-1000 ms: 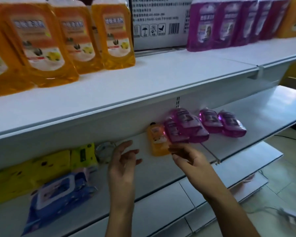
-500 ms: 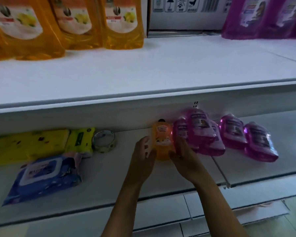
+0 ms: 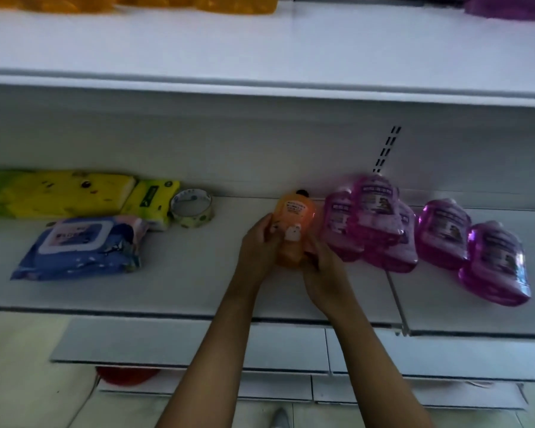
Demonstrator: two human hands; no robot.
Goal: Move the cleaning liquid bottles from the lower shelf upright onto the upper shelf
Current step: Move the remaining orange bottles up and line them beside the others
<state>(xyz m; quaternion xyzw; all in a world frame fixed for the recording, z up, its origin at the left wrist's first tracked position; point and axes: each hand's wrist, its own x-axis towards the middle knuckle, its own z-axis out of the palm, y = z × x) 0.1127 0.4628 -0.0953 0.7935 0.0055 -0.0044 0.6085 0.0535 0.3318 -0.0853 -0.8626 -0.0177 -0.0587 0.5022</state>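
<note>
Both hands round orange btl, lower shelf

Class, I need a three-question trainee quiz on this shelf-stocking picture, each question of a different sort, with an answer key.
1. True or false: both hands grip the orange bottle on the lower shelf.
2. What lies immediately left of the orange bottle? A) roll of tape B) blue wipes pack C) purple bottles
3. Fill in: the purple bottles are lying down, not ____.

Key
1. True: left hand and right hand hold it.
2. A
3. upright
</note>
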